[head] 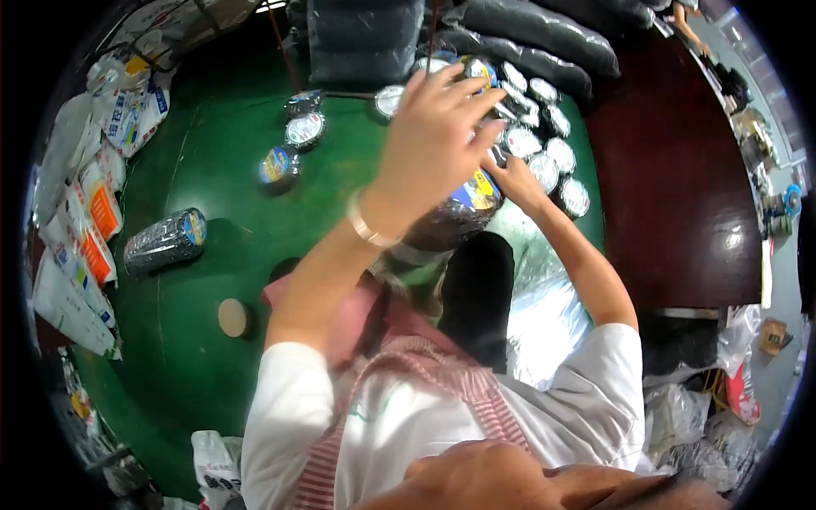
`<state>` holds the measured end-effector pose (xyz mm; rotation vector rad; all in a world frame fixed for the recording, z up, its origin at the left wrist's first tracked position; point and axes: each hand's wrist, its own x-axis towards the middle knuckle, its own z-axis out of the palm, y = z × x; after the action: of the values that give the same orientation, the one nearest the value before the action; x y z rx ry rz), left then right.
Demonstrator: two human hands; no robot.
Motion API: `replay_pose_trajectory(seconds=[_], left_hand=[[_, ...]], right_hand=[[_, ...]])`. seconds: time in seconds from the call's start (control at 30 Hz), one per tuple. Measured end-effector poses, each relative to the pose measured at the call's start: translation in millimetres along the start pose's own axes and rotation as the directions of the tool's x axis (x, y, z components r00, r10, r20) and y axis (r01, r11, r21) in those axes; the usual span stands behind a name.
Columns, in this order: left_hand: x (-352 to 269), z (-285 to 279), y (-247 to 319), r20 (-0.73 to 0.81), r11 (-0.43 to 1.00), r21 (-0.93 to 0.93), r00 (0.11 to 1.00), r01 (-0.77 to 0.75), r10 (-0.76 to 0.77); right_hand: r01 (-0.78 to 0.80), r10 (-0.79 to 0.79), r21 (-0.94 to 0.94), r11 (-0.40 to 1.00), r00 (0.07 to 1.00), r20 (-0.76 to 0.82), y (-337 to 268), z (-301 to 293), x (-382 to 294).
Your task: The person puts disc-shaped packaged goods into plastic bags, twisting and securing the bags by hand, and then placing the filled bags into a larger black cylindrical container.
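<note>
My left hand [440, 121], blurred and with a light bracelet at the wrist, is raised with its fingers spread and nothing visible in it. Below it, close to my lap, sits a large black plastic-wrapped roll [449, 226] with a blue and yellow label [478, 190] on its upper end. From the right, my right hand [513, 182] reaches to the upper side of this roll. Its fingertips are partly hidden, so its hold is unclear. Several small black wrapped rolls with white round labels [543, 172] stand just past my right hand.
On the green floor [217, 153] to the left are a lying wrapped roll [167, 241], a roll with a yellow-blue label [278, 167] and a tan disc [233, 318]. Printed plastic sacks [95, 217] line the left edge. A dark red tabletop [676, 191] stands right; large black bundles [366, 38] lie ahead.
</note>
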<state>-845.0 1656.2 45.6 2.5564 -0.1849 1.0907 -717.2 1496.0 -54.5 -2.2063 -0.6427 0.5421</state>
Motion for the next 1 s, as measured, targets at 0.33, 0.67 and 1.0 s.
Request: replay_pose_trajectory(seconds=[0.33, 0.67, 1.0], left_hand=[[-87, 100, -10, 0.302, 0.945, 0.324, 0.940, 0.053, -0.156], [-86, 66, -19, 0.365, 0.981, 0.195, 0.929, -0.019, -0.054], [-75, 61, -12, 0.420, 0.987, 0.152, 0.907, -0.054, -0.015]], right_hand=[[-0.298, 0.166, 0.441, 0.847, 0.935, 0.313, 219, 101, 65], [-0.596, 0.450, 0.450, 0.665, 0.801, 0.394, 200, 100, 61], [-0.569, 0.307, 0.757, 0.321, 0.819, 0.485, 204, 135, 52]])
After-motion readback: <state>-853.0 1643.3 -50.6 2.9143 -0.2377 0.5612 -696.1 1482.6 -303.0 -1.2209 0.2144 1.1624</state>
